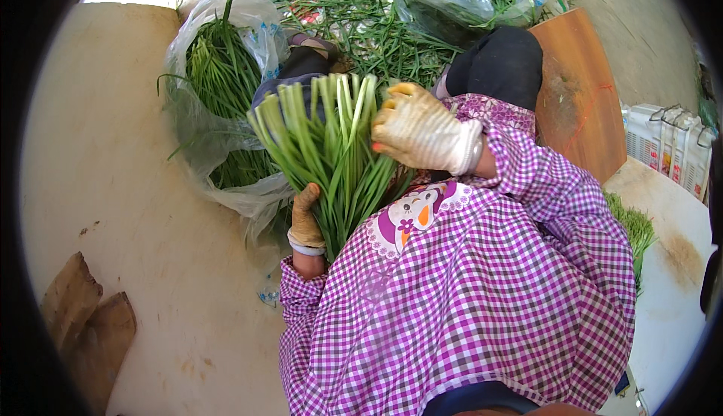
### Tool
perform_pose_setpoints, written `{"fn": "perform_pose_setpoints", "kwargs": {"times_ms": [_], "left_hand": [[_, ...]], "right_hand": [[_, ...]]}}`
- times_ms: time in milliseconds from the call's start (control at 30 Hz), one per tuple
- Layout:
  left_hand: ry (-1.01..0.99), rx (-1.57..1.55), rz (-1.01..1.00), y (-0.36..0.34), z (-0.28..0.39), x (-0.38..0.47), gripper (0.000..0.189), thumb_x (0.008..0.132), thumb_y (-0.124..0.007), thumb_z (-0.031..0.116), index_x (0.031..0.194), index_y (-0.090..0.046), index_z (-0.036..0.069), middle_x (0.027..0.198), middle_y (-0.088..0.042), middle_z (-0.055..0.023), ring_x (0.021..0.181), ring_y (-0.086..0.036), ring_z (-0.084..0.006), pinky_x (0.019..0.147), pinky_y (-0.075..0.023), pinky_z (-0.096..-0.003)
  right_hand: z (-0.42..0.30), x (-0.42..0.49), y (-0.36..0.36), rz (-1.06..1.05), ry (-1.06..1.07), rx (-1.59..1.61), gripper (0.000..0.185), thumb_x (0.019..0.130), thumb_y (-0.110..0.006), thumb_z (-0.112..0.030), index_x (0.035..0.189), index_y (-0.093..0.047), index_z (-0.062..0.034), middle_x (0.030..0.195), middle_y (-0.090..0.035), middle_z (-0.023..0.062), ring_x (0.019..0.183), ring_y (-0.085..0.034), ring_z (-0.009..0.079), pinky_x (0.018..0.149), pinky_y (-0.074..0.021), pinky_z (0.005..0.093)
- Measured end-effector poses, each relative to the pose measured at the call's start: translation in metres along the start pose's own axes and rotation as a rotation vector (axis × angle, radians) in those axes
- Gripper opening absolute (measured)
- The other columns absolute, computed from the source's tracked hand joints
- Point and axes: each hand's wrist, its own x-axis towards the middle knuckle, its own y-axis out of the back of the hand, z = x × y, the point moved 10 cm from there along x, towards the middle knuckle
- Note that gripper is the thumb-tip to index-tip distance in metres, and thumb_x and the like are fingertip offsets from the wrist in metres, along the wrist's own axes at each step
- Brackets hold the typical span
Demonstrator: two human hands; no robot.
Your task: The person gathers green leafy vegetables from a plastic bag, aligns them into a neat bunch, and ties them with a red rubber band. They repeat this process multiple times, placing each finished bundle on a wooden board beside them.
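Note:
A thick fan-shaped bunch of garlic chives [344, 156] rests against my checked smock, pale stem ends spread upward. My left hand [306, 218], in a stained work glove, grips it low on the left side with the thumb across the leaves. Just right of the stem ends is my right hand [423, 128], gloved and slightly blurred, its fingers curled. Whether those fingers hold any stems is hidden. To the left, an opened clear plastic bag [192, 105] holds more green chives [223, 71].
Loose chives [367, 49] litter the ground ahead, beside another plastic bag [446, 4]. A wooden board [582, 88] stands right of my knee. Further right are a white plastic crate [669, 139] and a chive bundle [632, 227] on a white surface. Brown scraps [90, 320] lie lower left.

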Motion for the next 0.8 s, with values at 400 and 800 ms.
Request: {"fn": "perform_pose_setpoints", "kwargs": {"times_ms": [400,800], "left_hand": [[-0.104,0.37,-0.122,0.002,-0.005,0.014,0.061,0.082,-0.077,0.039,0.124,-0.058,-0.001,0.11,-0.068,-0.0096,0.096,-0.066,-0.0201,0.084,-0.0559,-0.0338],[-0.013,0.133,-0.131,0.055,-0.027,0.027,0.06,0.091,-0.063,0.055,0.117,-0.06,0.001,0.115,-0.065,-0.0096,0.106,-0.064,-0.0205,0.093,-0.0545,-0.0365]], "right_hand": [[-0.017,0.027,-0.013,0.109,0.056,0.357,0.043,0.081,-0.057,-0.006,0.123,-0.057,-0.0103,0.095,-0.069,0.0113,0.087,-0.069,0.0326,0.072,-0.0552,0.0432],[0.029,-0.01,-0.013,0.18,-0.299,0.501,0.03,0.098,-0.054,-0.029,0.124,-0.059,-0.0141,0.099,-0.07,0.0114,0.083,-0.07,0.0291,0.069,-0.0555,0.0373]]}}
